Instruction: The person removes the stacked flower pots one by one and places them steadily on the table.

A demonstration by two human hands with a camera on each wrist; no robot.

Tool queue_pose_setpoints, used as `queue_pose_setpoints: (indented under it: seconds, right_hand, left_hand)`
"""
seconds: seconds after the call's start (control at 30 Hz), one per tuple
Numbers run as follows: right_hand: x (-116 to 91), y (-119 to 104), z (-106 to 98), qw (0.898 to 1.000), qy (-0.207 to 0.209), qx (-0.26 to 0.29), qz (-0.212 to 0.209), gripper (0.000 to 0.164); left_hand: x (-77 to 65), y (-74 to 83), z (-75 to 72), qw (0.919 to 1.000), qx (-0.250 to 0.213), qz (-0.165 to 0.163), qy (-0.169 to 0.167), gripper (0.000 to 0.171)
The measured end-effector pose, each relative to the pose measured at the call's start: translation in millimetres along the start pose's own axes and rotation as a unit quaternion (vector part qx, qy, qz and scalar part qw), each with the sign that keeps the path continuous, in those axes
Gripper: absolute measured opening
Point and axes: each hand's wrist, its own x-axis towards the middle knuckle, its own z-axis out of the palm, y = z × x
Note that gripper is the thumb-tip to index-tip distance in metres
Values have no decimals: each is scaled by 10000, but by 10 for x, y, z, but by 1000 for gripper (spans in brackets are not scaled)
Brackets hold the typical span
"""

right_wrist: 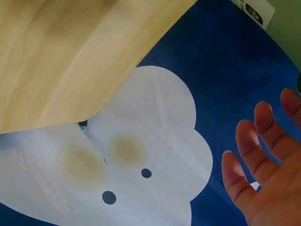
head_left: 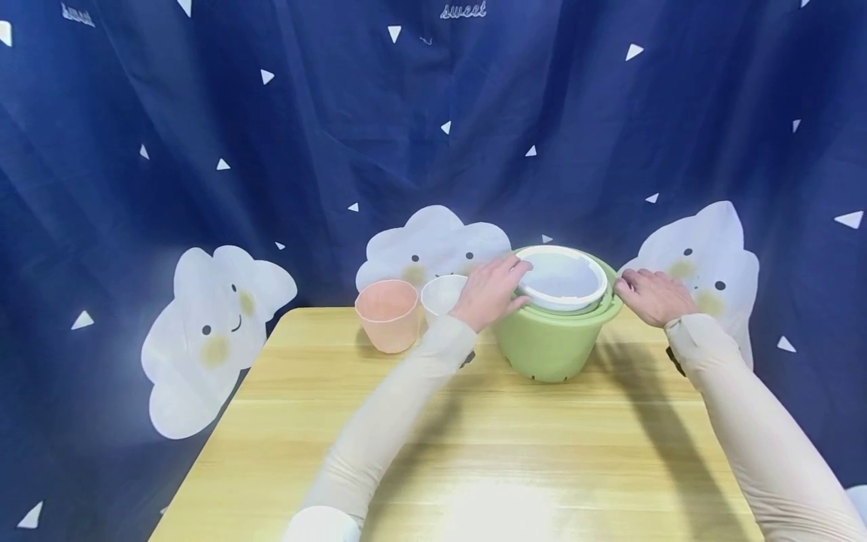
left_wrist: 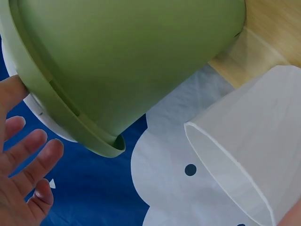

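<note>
- Wrinkled beige sleeves (head_left: 386,425) reach over the wood-grain table (head_left: 501,429).
- Left hand (head_left: 489,292): fingers apart, one fingertip at the rim of the smooth, tapering green pot (head_left: 547,346), upright towards the table's far edge.
- Right hand (head_left: 655,296): fingers apart beside the opposite rim; whether it touches is hard to make out.
- Round white pot (head_left: 564,304), nested inside the green one.
- Faceted pink cup (head_left: 389,333) and thin-walled white cup (left_wrist: 254,127), left of these.
- Dark-blue cloth (head_left: 325,113) behind, cloud-printed.

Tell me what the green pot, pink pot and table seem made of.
Green pot: probably plastic, satin finish; smooth wall, moulded rim. Pink pot: likely matte plastic; thin angular rim, no glare. Table: wood or wood-look laminate, slightly glossy; grain lines and glare show.
</note>
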Motion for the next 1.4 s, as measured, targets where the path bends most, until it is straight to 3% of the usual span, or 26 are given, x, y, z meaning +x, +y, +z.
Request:
queue_pose_setpoints:
  seconds: [0.43,0.83,1.4]
  right_hand:
    - [-22,-14,-16,10000,46,62,-14,53]
    - [-12,3,-33,9999,133,55,-55,51]
    - [-17,1,19,9998,139,18,-109,50]
  left_hand:
    - [56,33,44,9994,-276,-36,-186,53]
    - [91,31,22,9978,-365,145,-538,30]
    - [41,28,105,9975,-555,289,-327,23]
